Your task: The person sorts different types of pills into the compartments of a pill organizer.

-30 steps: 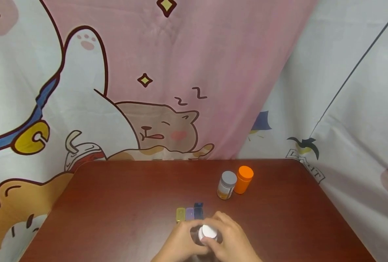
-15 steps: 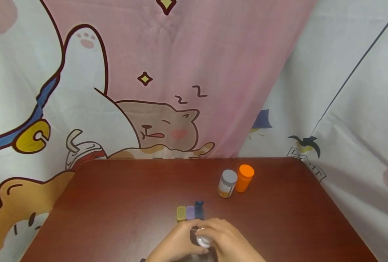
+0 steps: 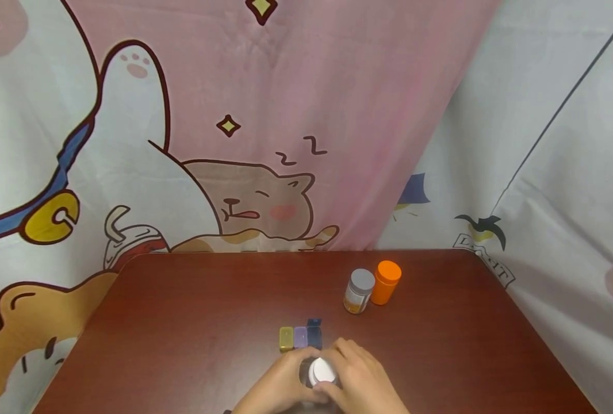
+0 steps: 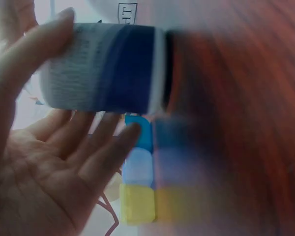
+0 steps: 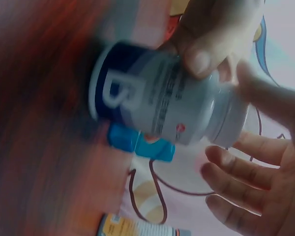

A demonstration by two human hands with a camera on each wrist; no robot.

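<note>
- Head view, from the left: the bench (image 3: 182,333) has a smooth, reddish-brown surface, with wood-like streaks.
- Left hand (image 3: 280,379), near the middle of the bench's near edge, grasps the body of the white bottle (image 5: 157,93).
- Beyond the hands, towards the bench's centre, lies a small box (image 3: 300,337) with yellow, purple and dark blue compartments, which look like translucent plastic. The dark blue lid appears raised, and the other two appear closed; the contents I cannot make out.
- White bottle is rounded, with a navy band at its base. Its white cap (image 5: 228,118) is on it, so I judge that no emptying is under way; opening or closing, I cannot tell.
- Right hand (image 3: 360,376) pinches this cap.
- Grey-lidded jar (image 3: 358,292) and orange bottle (image 3: 386,283), both cylindrical, stand side by side nearer the far edge, their lids on.
</note>
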